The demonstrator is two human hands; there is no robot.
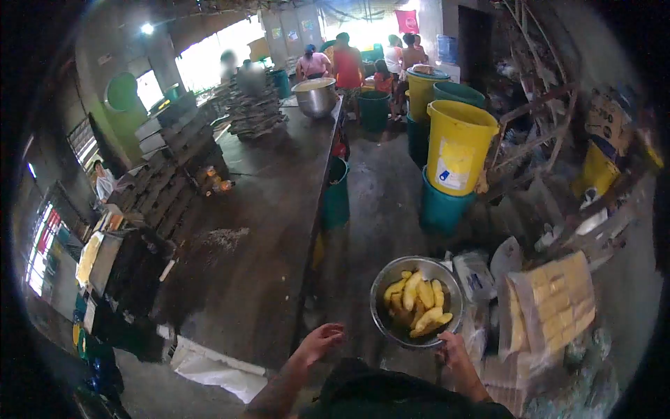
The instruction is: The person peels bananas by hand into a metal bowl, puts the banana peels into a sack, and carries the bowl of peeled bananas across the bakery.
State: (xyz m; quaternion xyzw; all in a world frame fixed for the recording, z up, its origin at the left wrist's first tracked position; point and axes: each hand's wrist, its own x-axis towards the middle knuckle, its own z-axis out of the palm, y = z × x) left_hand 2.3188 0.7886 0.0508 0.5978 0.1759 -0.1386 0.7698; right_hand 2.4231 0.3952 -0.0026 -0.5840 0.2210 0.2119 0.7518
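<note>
A round metal bowl is at my lower right, with several yellow, banana-shaped pieces lying inside. My right hand grips the near right part of its rim, thumb at the edge. To the left of the bowl, apart from it, my left hand hovers near the edge of the dark table with fingers loosely bent and nothing visible in them. What lies under the bowl is hidden.
A long dark table runs ahead on the left, with a big metal pot at its far end. Yellow bucket on a green bucket stands ahead right. Packed yellow blocks lie right. Several people are far back.
</note>
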